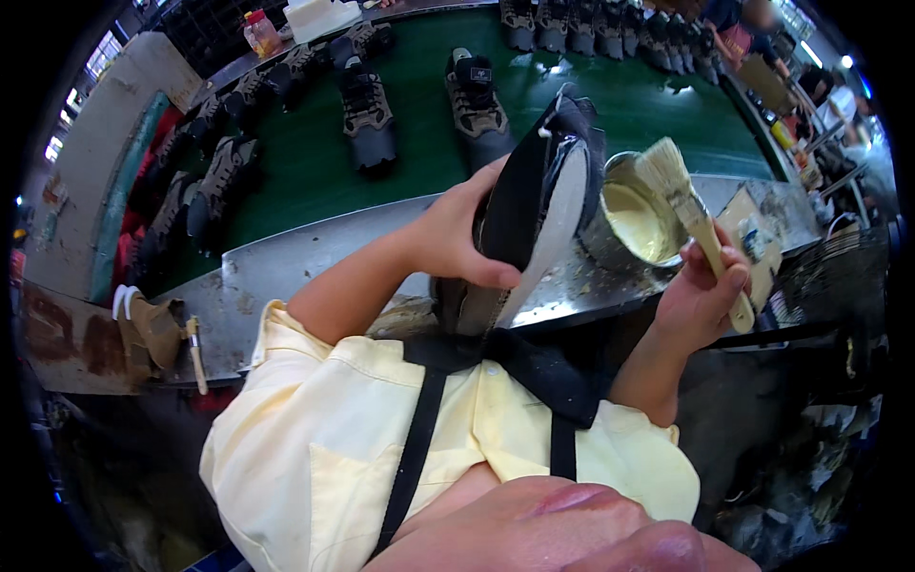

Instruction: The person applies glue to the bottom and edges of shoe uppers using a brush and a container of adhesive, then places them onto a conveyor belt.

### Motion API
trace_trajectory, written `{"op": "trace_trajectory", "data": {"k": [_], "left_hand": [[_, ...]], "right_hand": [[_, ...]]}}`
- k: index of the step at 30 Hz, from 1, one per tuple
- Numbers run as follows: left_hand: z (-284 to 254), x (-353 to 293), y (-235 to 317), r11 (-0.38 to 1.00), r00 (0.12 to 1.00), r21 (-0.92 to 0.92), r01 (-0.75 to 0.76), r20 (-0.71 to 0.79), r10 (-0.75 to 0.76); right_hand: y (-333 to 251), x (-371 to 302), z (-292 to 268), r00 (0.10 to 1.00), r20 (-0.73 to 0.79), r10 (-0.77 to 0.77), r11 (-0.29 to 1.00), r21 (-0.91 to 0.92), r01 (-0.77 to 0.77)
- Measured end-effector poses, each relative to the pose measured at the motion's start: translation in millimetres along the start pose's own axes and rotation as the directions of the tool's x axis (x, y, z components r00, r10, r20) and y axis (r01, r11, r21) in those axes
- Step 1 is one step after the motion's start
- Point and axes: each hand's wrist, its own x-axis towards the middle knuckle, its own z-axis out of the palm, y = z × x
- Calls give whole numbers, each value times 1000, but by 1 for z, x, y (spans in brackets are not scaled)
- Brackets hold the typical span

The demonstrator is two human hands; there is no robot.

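Note:
My left hand [456, 221] grips a dark shoe [519, 205] tilted on its side, its pale underside [562, 210] turned to the right. The thumb lies along the shoe's near edge and the other fingers wrap behind it. In my closed right hand [699, 297] is a wooden paintbrush [702, 232], its pale bristles pointing up and away. The brush is held over the right side of a metal can [602, 240] with creamy yellowish liquid [637, 217] inside. That can stands on the metal ledge just right of the shoe.
A green conveyor belt [295, 181] carries several shoes beyond the metal ledge [315, 250]. Another brush [196, 357] and a brown object with white edges [148, 329] sit at the left. Stained cardboard [753, 234] lies right of the can. Other people [753, 33] are far right.

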Motion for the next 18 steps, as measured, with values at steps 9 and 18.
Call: {"op": "trace_trajectory", "data": {"k": [9,18], "left_hand": [[-19,10,42,467,899,884,-4,-201,388],[-27,-1,15,286,893,947,146,-251,374]], "right_hand": [[-8,-4,-7,998,-45,42,999,22,-41],[-26,-16,46,934,303,-187,972,-82,221]]}}
